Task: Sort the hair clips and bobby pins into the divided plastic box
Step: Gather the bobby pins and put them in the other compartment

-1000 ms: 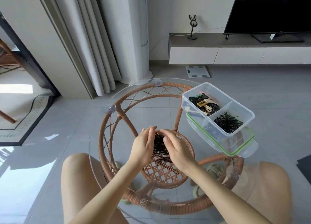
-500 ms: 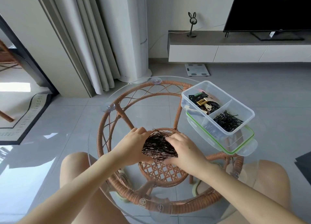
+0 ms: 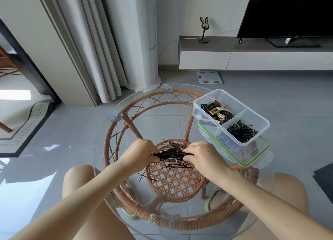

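Observation:
A bundle of black bobby pins (image 3: pixel 170 154) lies on the round glass table (image 3: pixel 100 158) between my two hands. My left hand (image 3: pixel 139 153) grips the bundle's left end and my right hand (image 3: pixel 201 156) pinches its right end. A few loose bobby pins (image 3: pixel 146 175) lie in front of the bundle on the glass. The clear divided plastic box (image 3: pixel 259 120) stands at the right of the table. Its far compartment holds several hair clips (image 3: pixel 217 111) and its near compartment holds bobby pins (image 3: pixel 242 131).
The box rests on its green-rimmed lid (image 3: pixel 252 157), which overhangs toward the table's right edge. A rattan frame (image 3: pixel 115 131) shows through the glass. My knees are under the near edge. A TV bench (image 3: pixel 252 57) and curtains (image 3: pixel 97 47) stand beyond the table.
My hands have drawn the spread pins together into a tighter bundle and now grip its two ends. A few pins have slid out toward the near left.

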`<state>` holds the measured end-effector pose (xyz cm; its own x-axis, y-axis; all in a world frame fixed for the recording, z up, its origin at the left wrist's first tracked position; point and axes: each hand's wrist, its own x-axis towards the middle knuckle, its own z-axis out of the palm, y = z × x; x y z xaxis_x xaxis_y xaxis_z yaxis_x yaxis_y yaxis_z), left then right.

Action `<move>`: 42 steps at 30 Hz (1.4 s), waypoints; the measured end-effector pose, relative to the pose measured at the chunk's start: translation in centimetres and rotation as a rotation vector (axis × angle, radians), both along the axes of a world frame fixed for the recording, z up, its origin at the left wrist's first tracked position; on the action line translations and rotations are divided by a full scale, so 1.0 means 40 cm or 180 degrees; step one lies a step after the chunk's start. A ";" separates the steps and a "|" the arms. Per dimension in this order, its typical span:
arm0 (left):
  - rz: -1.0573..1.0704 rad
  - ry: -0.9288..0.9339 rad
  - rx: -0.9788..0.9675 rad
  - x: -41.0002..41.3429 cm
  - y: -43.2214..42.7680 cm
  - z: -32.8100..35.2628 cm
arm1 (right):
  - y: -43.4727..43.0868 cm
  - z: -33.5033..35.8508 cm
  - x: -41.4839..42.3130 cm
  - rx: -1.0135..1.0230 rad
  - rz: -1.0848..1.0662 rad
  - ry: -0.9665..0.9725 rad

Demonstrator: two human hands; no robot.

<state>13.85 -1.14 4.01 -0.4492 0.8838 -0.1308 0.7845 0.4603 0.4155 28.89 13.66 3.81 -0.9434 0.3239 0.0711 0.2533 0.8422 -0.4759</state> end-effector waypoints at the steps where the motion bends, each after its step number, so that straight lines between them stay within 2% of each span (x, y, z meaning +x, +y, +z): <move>1: 0.0099 -0.0039 0.0071 0.001 -0.002 0.003 | 0.001 0.010 0.004 -0.0045 -0.0032 0.0042; 6: 0.0527 -0.0191 0.0275 0.003 -0.009 0.017 | 0.008 0.064 0.020 -0.0392 -0.0314 0.0248; 17: 0.0707 -0.0289 0.0541 -0.013 -0.012 0.074 | 0.141 0.210 0.080 -0.1064 -0.0624 0.0551; 20: 0.0715 -0.0279 0.0542 -0.011 -0.011 0.084 | 0.226 0.243 0.105 -0.0875 -0.0693 0.0487; 24: 0.0698 -0.0193 0.0482 -0.003 -0.004 0.093 | 0.334 0.255 0.132 -0.0366 -0.0625 0.0085; 30: 0.0670 -0.0198 0.0439 0.014 0.011 0.114 | 0.409 0.183 0.117 0.0504 0.0015 -0.0860; 34: 0.0623 -0.0143 0.0357 0.025 0.018 0.127 | 0.406 0.144 0.086 0.0636 0.0297 -0.1226; 38: 0.0596 -0.0093 0.0381 0.033 0.030 0.142 | 0.400 0.150 0.081 0.0599 0.0188 -0.1269; 42: 0.0595 -0.0178 0.0482 0.056 0.065 0.166 | 0.413 0.184 0.115 0.0334 -0.0110 -0.0766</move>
